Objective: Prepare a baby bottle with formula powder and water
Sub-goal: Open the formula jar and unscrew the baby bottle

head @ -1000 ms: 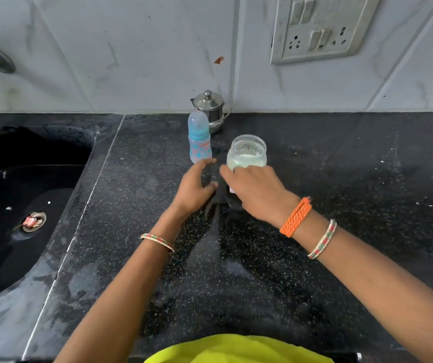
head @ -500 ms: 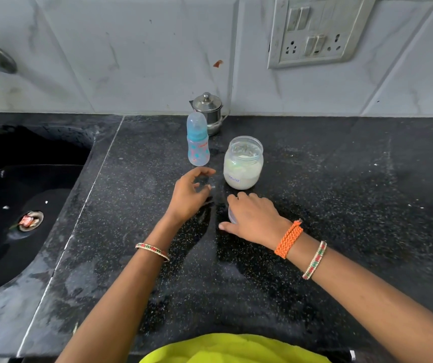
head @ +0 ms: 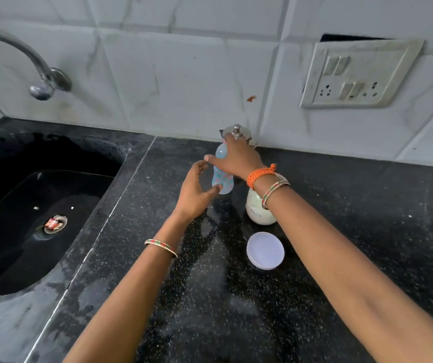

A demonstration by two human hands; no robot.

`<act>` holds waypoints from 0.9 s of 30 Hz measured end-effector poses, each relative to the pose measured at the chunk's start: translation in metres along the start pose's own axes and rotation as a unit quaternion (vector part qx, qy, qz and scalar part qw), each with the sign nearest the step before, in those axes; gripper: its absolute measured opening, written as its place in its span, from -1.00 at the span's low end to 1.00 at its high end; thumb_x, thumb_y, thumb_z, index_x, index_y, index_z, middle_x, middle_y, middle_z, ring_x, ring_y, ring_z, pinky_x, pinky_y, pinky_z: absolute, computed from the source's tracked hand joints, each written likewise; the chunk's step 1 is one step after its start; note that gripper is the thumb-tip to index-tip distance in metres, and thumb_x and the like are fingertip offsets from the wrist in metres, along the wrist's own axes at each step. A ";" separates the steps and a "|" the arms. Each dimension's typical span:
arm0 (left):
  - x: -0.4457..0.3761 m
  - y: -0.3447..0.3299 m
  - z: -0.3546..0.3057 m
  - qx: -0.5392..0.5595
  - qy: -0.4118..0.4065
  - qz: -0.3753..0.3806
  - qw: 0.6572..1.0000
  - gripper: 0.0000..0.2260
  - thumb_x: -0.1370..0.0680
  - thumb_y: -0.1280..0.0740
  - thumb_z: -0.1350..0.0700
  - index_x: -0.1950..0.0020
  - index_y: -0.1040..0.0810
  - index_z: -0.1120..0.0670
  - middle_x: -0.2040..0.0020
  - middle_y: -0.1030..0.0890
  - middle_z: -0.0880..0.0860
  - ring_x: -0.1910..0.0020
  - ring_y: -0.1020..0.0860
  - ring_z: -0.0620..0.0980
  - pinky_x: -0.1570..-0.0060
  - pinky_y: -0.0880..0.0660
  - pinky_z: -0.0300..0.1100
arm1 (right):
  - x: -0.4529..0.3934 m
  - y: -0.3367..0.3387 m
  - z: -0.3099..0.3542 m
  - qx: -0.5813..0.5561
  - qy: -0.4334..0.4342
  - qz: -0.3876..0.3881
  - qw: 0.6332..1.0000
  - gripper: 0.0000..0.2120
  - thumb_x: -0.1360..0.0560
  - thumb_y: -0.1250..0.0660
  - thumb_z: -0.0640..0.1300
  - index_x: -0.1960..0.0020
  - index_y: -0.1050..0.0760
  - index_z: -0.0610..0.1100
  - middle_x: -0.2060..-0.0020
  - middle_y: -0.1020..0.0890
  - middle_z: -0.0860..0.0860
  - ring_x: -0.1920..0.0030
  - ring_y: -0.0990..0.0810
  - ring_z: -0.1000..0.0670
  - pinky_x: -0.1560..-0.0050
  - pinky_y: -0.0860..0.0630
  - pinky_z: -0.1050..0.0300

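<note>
The blue patterned baby bottle (head: 222, 183) stands upright on the black counter (head: 341, 231). My right hand (head: 236, 159) lies over its top, with the clear cap between thumb and fingers. My left hand (head: 197, 193) is cupped beside the bottle's lower half, its thumb touching the body and its fingers apart from it. The open jar of white formula powder (head: 258, 213) stands just right of the bottle, partly hidden by my right wrist. Its round white lid (head: 265, 250) lies flat on the counter in front of the jar.
A small steel pot with a lid (head: 237, 131) stands against the wall behind the bottle. A black sink (head: 39, 205) with a tap (head: 41, 82) above it is at the left. A switch and socket plate (head: 356, 74) hangs on the tiled wall.
My right hand left the lid on the counter and reached forward onto the bottle's top. My left hand moved forward to the bottle's side. The view has shifted closer.
</note>
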State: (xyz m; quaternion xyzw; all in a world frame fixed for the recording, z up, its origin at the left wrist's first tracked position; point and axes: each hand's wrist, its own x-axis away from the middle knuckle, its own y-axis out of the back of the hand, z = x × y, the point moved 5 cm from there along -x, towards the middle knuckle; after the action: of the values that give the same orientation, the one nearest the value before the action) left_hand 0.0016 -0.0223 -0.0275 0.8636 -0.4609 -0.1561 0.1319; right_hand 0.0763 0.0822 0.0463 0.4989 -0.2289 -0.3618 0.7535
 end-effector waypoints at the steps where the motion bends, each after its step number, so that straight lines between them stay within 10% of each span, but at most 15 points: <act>1: 0.001 0.001 0.003 -0.003 0.008 0.004 1.000 -0.40 -0.45 -0.44 0.13 -0.42 -0.26 0.13 -0.41 -0.37 0.06 -0.37 -0.32 -0.09 -0.32 -0.31 -0.09 | -0.002 -0.007 0.003 0.013 0.009 0.007 1.000 -0.35 -0.46 -0.31 0.23 -0.36 -0.28 -0.17 -0.29 -0.47 -0.19 -0.22 -0.50 -0.25 -0.11 -0.48 -0.06; 6: 0.018 0.017 0.017 -0.004 0.002 0.002 1.000 -0.17 -0.35 -0.51 -0.10 -0.46 -0.16 0.12 -0.42 -0.36 0.07 -0.39 -0.34 -0.09 -0.37 -0.31 -0.14 | 0.022 -0.021 0.030 -0.030 0.050 0.025 0.998 -0.49 -0.47 -0.33 0.15 -0.20 -0.42 -0.23 -0.14 -0.54 -0.20 -0.12 -0.54 -0.20 0.08 -0.41 0.08; 9: 0.037 0.021 0.015 0.061 0.005 0.005 0.998 -0.48 -0.37 -0.52 0.09 -0.23 -0.35 0.05 -0.06 -0.58 -0.08 0.02 -0.56 -0.34 0.02 -0.48 -0.36 | 0.048 -0.026 0.047 -0.017 0.083 0.012 0.996 -0.51 -0.44 -0.29 0.25 -0.07 -0.46 -0.18 -0.01 -0.59 -0.16 -0.01 -0.58 -0.19 0.17 -0.36 0.09; 13: 0.058 0.016 0.022 0.166 0.006 0.073 0.983 -0.71 -0.38 -0.45 0.22 -0.06 -0.51 0.19 0.12 -0.65 0.01 0.14 -0.61 -0.15 0.11 -0.53 -0.26 | 0.068 -0.025 0.056 0.092 0.128 -0.012 0.987 -0.52 -0.40 -0.24 0.36 0.08 -0.49 -0.06 0.02 -0.63 -0.13 0.01 -0.59 -0.20 0.19 -0.35 0.09; 19: 0.066 0.022 0.026 0.151 0.023 0.157 0.976 -0.75 -0.40 -0.43 0.26 -0.05 -0.49 0.19 0.13 -0.59 -0.01 0.15 -0.55 -0.19 0.10 -0.48 -0.31 | 0.076 -0.026 0.061 0.072 0.232 0.139 0.960 -0.67 -0.42 -0.32 0.24 0.08 -0.44 -0.01 0.27 -0.51 0.02 0.11 -0.51 -0.14 0.16 -0.37 0.04; 27: 0.069 0.023 0.023 0.125 0.039 0.200 0.971 -0.72 -0.46 -0.38 0.38 -0.02 -0.47 0.05 0.14 -0.55 -0.05 0.21 -0.55 -0.30 0.13 -0.46 -0.40 | 0.078 -0.016 0.069 0.053 0.305 0.296 0.904 -0.59 -0.36 -0.48 -0.23 -0.17 -0.55 0.01 -0.03 -0.61 0.07 0.07 -0.55 0.03 0.04 -0.44 0.14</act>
State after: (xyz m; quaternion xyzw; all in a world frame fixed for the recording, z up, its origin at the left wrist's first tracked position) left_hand 0.0112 -0.0947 -0.0502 0.7690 -0.6346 -0.0337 0.0693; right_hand 0.0718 -0.0228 0.0575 0.5336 -0.1443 0.0600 0.8312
